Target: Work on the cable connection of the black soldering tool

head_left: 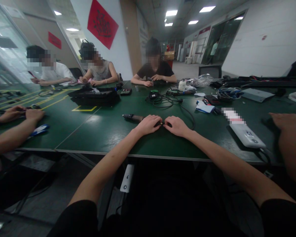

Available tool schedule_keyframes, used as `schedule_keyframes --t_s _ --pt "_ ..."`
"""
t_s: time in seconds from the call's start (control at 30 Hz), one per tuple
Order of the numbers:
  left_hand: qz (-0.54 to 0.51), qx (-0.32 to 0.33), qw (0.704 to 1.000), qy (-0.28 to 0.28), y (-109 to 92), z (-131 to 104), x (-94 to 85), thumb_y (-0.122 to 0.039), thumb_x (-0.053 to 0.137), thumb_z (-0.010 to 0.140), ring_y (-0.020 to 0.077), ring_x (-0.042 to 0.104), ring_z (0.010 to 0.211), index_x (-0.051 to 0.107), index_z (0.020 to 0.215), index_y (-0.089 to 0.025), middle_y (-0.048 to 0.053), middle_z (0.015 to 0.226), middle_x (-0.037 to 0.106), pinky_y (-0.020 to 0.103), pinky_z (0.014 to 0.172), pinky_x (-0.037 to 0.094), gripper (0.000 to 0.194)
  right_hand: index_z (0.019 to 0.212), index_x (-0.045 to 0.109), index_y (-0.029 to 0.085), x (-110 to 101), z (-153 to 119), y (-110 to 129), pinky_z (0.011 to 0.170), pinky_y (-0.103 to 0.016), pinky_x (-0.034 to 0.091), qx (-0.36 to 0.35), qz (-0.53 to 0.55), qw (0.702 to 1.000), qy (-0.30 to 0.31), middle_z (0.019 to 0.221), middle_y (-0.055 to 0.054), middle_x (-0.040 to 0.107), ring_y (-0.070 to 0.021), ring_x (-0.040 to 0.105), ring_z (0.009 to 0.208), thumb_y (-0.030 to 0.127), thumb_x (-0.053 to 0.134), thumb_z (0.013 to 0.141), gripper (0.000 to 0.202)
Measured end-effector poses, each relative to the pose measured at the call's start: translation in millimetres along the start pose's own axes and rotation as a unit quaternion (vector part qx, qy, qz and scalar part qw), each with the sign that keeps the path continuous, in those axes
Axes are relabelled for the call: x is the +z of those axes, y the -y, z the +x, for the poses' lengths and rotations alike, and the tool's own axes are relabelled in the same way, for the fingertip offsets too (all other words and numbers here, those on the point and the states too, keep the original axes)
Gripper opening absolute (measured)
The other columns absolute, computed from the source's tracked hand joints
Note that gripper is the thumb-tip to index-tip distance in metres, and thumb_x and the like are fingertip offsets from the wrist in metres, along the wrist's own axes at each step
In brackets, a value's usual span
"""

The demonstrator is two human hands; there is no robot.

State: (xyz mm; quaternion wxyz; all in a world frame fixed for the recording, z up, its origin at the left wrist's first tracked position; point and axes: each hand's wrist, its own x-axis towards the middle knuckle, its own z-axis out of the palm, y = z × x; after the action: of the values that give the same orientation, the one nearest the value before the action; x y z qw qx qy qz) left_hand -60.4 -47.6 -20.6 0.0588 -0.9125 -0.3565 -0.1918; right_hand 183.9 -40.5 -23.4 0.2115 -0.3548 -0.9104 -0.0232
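Note:
My left hand [150,124] and my right hand [175,125] meet over the green table [113,138], fingertips almost touching. The fingers of both are curled in a pinch around a small dark piece [161,123] with a yellowish, gold-looking spot. Most of that piece is hidden by the fingers, and its kind does not show. Just behind my left hand lies a dark screwdriver-like tool [132,117], its tip pointing left and its other end reaching the hand. A black cable [191,113] curves across the table behind my right hand.
A black tray [95,96] stands back left. To the right lies a white device [249,134] with a cord. Circuit boards, coiled cables [162,100] and plastic wrap [202,80] crowd the back. Three people sit opposite; co-workers' arms [12,131] rest at both sides.

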Motion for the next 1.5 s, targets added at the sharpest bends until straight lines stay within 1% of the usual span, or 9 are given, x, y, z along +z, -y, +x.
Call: schedule_keyframes --t_s 0.23,0.4,0.53,0.63,0.83,1.0,1.17,1.33,1.5 --pt "0.003 -0.002 1.0 -0.004 -0.6 1.1 1.1 -0.031 0.055 0.101 0.0244 0.065 0.106 0.059 0.114 -0.023 0.007 0.111 0.069 0.04 0.094 0.047 0.017 0.093 0.064 0.022 0.4 -0.9 -1.1 0.081 -0.033 0.039 -0.009 0.0 1.0 -0.006 0.097 -0.006 0.068 -0.0228 0.058 0.091 0.03 0.061 0.1 0.011" --pt "0.006 0.014 1.0 0.006 -1.1 0.4 -0.2 -0.025 0.053 0.1 0.0245 0.064 0.112 0.06 0.12 -0.024 0.007 0.116 0.069 0.04 0.098 0.045 0.022 0.092 0.064 0.022 0.1 -1.1 -1.3 0.08 -0.033 0.038 -0.01 0.003 1.0 -0.009 0.097 -0.006 0.068 -0.0227 0.058 0.091 0.031 0.061 0.101 0.012" --pt "0.005 -0.003 1.0 0.005 -1.1 1.2 0.1 -0.031 0.054 0.102 0.0244 0.065 0.108 0.06 0.115 -0.023 0.007 0.113 0.07 0.04 0.095 0.046 0.016 0.092 0.064 0.022 -2.5 -1.4 0.7 0.08 -0.033 0.038 -0.006 0.004 1.0 -0.002 0.097 -0.006 0.068 -0.0225 0.058 0.09 0.031 0.062 0.101 0.013" --pt "0.009 -0.007 1.0 0.001 -2.3 1.4 0.2 -0.034 0.056 0.102 0.0248 0.065 0.107 0.06 0.116 -0.023 0.007 0.113 0.07 0.04 0.095 0.046 0.019 0.092 0.064 0.021 -4.1 -1.7 2.2 0.079 -0.032 0.038 0.0 0.0 1.0 0.0 0.097 -0.006 0.068 -0.0224 0.058 0.091 0.03 0.063 0.1 0.012" --pt "0.007 0.01 1.0 0.004 -3.0 0.7 -1.7 -0.028 0.053 0.101 0.0239 0.064 0.111 0.061 0.118 -0.023 0.007 0.115 0.07 0.039 0.096 0.045 0.019 0.093 0.065 0.021 -3.3 -2.0 1.3 0.08 -0.032 0.038 -0.004 0.002 1.0 -0.004 0.098 -0.006 0.068 -0.0223 0.058 0.092 0.03 0.062 0.101 0.012" --pt "0.002 -0.003 1.0 -0.001 -1.8 0.8 -0.6 -0.035 0.054 0.103 0.0242 0.065 0.107 0.06 0.114 -0.023 0.007 0.112 0.069 0.039 0.095 0.046 0.018 0.093 0.065 0.022 -2.6 -2.1 0.7 0.08 -0.033 0.038 -0.008 0.001 1.0 -0.007 0.097 -0.006 0.069 -0.0225 0.058 0.091 0.031 0.062 0.101 0.013" --pt "0.008 0.006 1.0 -0.001 -3.2 0.5 -0.5 -0.029 0.054 0.101 0.0238 0.065 0.108 0.06 0.117 -0.023 0.007 0.114 0.069 0.039 0.096 0.046 0.018 0.093 0.065 0.021 -2.8 -2.5 2.1 0.08 -0.033 0.038 -0.006 -0.008 1.0 -0.007 0.096 -0.006 0.069 -0.0225 0.058 0.09 0.031 0.061 0.102 0.013" --pt "0.007 -0.003 1.0 -0.002 -2.7 1.2 -0.6 -0.035 0.055 0.102 0.0245 0.065 0.106 0.06 0.114 -0.023 0.007 0.112 0.069 0.039 0.094 0.046 0.018 0.092 0.065 0.021 -1.9 -1.9 1.8 0.08 -0.033 0.038 -0.002 -0.011 1.0 -0.004 0.095 -0.006 0.07 -0.0225 0.059 0.09 0.031 0.061 0.102 0.014" --pt "0.008 0.015 1.0 0.007 -2.4 0.8 -1.5 -0.029 0.052 0.103 0.0243 0.064 0.111 0.06 0.118 -0.023 0.007 0.115 0.069 0.04 0.096 0.046 0.019 0.093 0.065 0.021 -2.4 -1.9 1.9 0.081 -0.033 0.038 -0.003 -0.007 1.0 -0.006 0.096 -0.006 0.07 -0.0225 0.059 0.091 0.032 0.06 0.102 0.014"
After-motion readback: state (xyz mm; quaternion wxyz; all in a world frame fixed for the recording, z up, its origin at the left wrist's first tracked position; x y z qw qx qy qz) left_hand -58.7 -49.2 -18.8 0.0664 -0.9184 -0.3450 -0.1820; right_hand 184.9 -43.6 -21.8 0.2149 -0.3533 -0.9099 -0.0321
